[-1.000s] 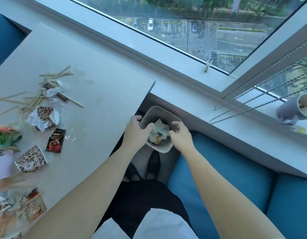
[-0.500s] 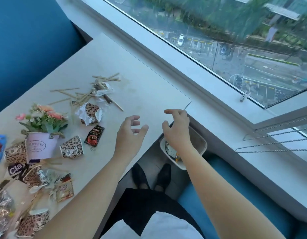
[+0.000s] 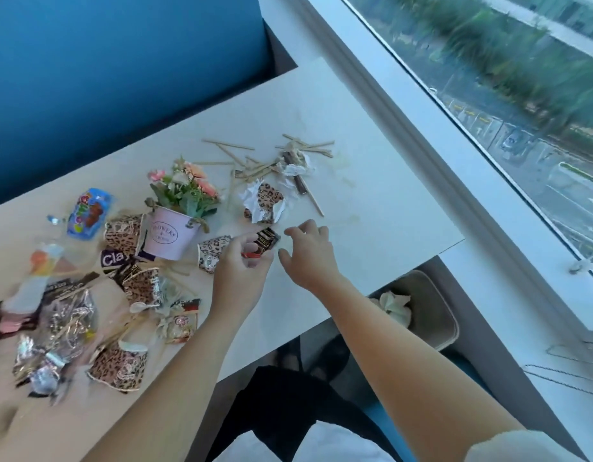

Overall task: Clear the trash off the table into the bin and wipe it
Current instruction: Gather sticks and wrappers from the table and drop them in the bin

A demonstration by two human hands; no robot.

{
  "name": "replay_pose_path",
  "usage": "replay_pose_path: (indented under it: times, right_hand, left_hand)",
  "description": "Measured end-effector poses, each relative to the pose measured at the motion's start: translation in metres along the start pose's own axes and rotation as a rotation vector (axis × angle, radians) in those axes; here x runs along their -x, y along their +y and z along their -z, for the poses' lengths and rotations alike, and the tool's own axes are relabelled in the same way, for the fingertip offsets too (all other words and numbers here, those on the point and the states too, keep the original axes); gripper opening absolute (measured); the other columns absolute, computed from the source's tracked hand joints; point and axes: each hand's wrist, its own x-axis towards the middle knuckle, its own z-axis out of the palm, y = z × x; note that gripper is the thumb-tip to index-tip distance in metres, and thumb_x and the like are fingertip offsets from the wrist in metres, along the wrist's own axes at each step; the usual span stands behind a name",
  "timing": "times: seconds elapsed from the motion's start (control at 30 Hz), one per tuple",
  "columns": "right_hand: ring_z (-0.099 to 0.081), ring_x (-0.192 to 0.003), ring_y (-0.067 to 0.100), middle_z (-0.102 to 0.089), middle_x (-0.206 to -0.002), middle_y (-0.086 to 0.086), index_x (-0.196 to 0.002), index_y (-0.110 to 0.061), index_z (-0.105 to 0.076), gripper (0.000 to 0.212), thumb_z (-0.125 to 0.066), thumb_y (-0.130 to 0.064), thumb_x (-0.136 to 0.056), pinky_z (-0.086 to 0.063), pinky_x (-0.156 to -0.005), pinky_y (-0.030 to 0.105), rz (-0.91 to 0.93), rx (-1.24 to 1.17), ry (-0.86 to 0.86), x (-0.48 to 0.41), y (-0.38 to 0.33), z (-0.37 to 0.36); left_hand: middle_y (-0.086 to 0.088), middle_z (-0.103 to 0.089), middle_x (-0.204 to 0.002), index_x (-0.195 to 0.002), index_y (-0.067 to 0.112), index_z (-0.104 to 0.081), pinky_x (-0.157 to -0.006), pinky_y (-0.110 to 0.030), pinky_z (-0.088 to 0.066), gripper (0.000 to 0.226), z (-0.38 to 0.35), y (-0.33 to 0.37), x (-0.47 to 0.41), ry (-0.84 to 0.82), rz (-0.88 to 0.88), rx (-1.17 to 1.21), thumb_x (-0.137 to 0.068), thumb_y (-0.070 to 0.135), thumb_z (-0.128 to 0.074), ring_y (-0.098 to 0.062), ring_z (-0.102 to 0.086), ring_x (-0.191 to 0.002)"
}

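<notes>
A blue seat back (image 3: 115,78) fills the upper left of the frame and a window (image 3: 521,111) runs down the upper right, with a blurred street beyond it. The pale table (image 3: 371,201) crosses the middle. At the lower right, below the table's edge, stands the grey bin (image 3: 450,325), with crumpled paper (image 3: 393,305) inside it.

Left of centre a pink flower pot (image 3: 166,236) stands upright; its oval label reads "FLOWERS", the smaller lines under it too blurred to read. Trash lies all round it. There are leopard-print paper cups (image 3: 118,368) at the lower left and around the pot, shiny wrappers (image 3: 55,335) at the far left and a blue candy bag (image 3: 90,211) with unreadable coloured lettering. A dark wrapper (image 3: 113,260) shows "Cla", and wooden sticks (image 3: 271,161) are scattered above centre.

At centre the left hand (image 3: 241,271) pinches a dark sachet (image 3: 266,243) between thumb and fingertips; its print is too blurred to read. The right hand (image 3: 310,258) hangs just beside the sachet, its fingers loosely spread and grasping nothing.
</notes>
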Motion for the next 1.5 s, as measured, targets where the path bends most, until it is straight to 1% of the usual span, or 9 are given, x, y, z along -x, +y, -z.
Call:
replay_pose_path:
  times: [0.23,0.33,0.5,0.7,0.83,0.97,1.17,1.3,1.5]
  right_hand:
    - [-0.041,-0.114,0.032,-0.041,-0.124,0.008,-0.117,-0.013,-0.052,0.054,-0.064,-0.058,-0.090,-0.039,-0.088,0.042,-0.078,0.230,0.053,-0.024,-0.030,-0.028]
    - [-0.040,-0.111,0.031,-0.039,-0.124,0.008,-0.115,-0.014,-0.050,0.052,-0.069,-0.054,-0.088,-0.035,-0.082,0.042,-0.111,0.243,0.062,-0.030,-0.032,-0.032]
    - [-0.038,-0.107,0.030,-0.037,-0.119,0.007,-0.110,-0.014,-0.048,0.044,-0.073,-0.043,-0.089,-0.029,-0.077,0.039,-0.123,0.254,0.033,-0.037,-0.036,-0.032]
    - [-0.031,-0.099,0.028,-0.036,-0.112,0.005,-0.091,-0.016,-0.042,0.026,-0.067,-0.024,-0.091,-0.028,-0.078,0.039,-0.187,0.184,-0.048,-0.041,-0.039,-0.032]
    - [-0.037,-0.107,0.029,-0.038,-0.106,0.001,-0.100,-0.016,-0.059,0.016,-0.058,-0.032,-0.097,-0.032,-0.080,0.040,-0.159,0.050,-0.082,-0.038,-0.033,-0.023]
    - [-0.041,-0.106,0.027,-0.047,-0.105,0.000,-0.100,-0.016,-0.066,0.020,-0.062,-0.035,-0.097,-0.043,-0.087,0.043,-0.075,-0.138,-0.032,-0.037,-0.027,-0.006]
    - [-0.040,-0.103,0.025,-0.051,-0.104,0.003,-0.102,-0.015,-0.073,0.021,-0.070,-0.034,-0.094,-0.034,-0.085,0.030,0.077,-0.250,-0.019,-0.048,-0.032,0.021]
    - [-0.045,-0.107,0.027,-0.052,-0.105,0.002,-0.107,-0.021,-0.072,0.018,-0.070,-0.028,-0.091,-0.040,-0.094,0.035,0.125,-0.321,-0.058,-0.055,-0.035,0.030]
    - [-0.044,-0.120,0.025,-0.054,-0.118,0.000,-0.131,-0.027,-0.058,0.052,-0.052,-0.004,-0.085,-0.043,-0.097,0.039,-0.043,-0.390,0.018,-0.074,-0.031,0.035]
  left_hand:
    - [0.008,-0.063,-0.116,-0.128,0.026,-0.061,-0.072,-0.018,-0.045,0.036,0.025,-0.027,-0.009,0.073,0.057,-0.004,-0.093,0.024,-0.072,0.001,-0.064,-0.093]
    - [0.008,-0.064,-0.117,-0.125,0.028,-0.062,-0.072,-0.021,-0.047,0.034,0.031,-0.031,-0.013,0.085,0.058,-0.001,-0.093,0.025,-0.071,-0.005,-0.065,-0.094]
    - [0.010,-0.062,-0.116,-0.121,0.028,-0.062,-0.062,-0.008,-0.042,0.029,0.037,-0.032,-0.020,0.092,0.055,-0.017,-0.094,0.023,-0.070,0.001,-0.061,-0.083]
    - [0.011,-0.063,-0.112,-0.120,0.027,-0.062,-0.068,-0.010,-0.043,0.027,0.041,-0.026,-0.029,0.087,0.068,-0.029,-0.095,0.022,-0.069,0.008,-0.058,-0.087]
    - [0.008,-0.063,-0.113,-0.123,0.026,-0.063,-0.078,-0.028,-0.055,0.029,0.045,-0.024,-0.037,0.055,0.052,-0.050,-0.095,0.024,-0.069,-0.002,-0.062,-0.095]
    - [0.006,-0.059,-0.118,-0.128,0.026,-0.063,-0.072,-0.014,-0.043,0.034,0.046,-0.016,-0.051,0.010,-0.012,-0.169,-0.095,0.027,-0.069,-0.002,-0.062,-0.093]
    - [0.003,-0.052,-0.120,-0.130,0.030,-0.066,-0.070,-0.010,-0.037,0.039,0.044,-0.001,-0.071,-0.095,-0.056,-0.280,-0.093,0.041,-0.072,-0.002,-0.058,-0.092]
    - [0.003,-0.055,-0.115,-0.119,0.026,-0.074,-0.066,-0.009,-0.036,0.028,0.041,0.001,-0.078,-0.037,-0.072,-0.265,-0.094,0.037,-0.072,0.004,-0.058,-0.084]
    - [0.008,-0.075,-0.092,-0.094,0.033,-0.076,-0.070,-0.031,-0.053,0.005,0.049,-0.008,-0.079,0.026,0.035,-0.062,-0.095,0.036,-0.072,-0.009,-0.068,-0.077]
